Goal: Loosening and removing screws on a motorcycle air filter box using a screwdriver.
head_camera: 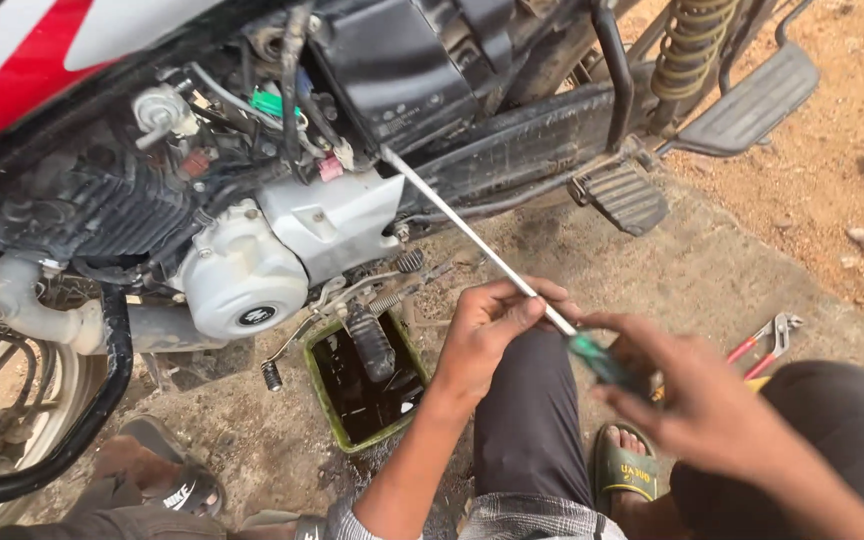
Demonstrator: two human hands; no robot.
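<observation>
A long screwdriver [472, 240] with a silver shaft and a green handle reaches from my hands up to the motorcycle's side, its tip near a pink connector [330, 167] above the silver engine cover [252, 270]. My left hand [487, 335] pinches the shaft close to the handle. My right hand [687, 395] wraps around the green handle [597, 360]. Both hands hover over my dark trouser knee.
A green pan of dark oil [324, 385] sits on the ground under the engine, beside the footpeg [372, 340]. Red-handled pliers [767, 340] lie on the concrete at right. My sandalled feet [624, 470] rest below. A rear footrest [624, 197] sticks out.
</observation>
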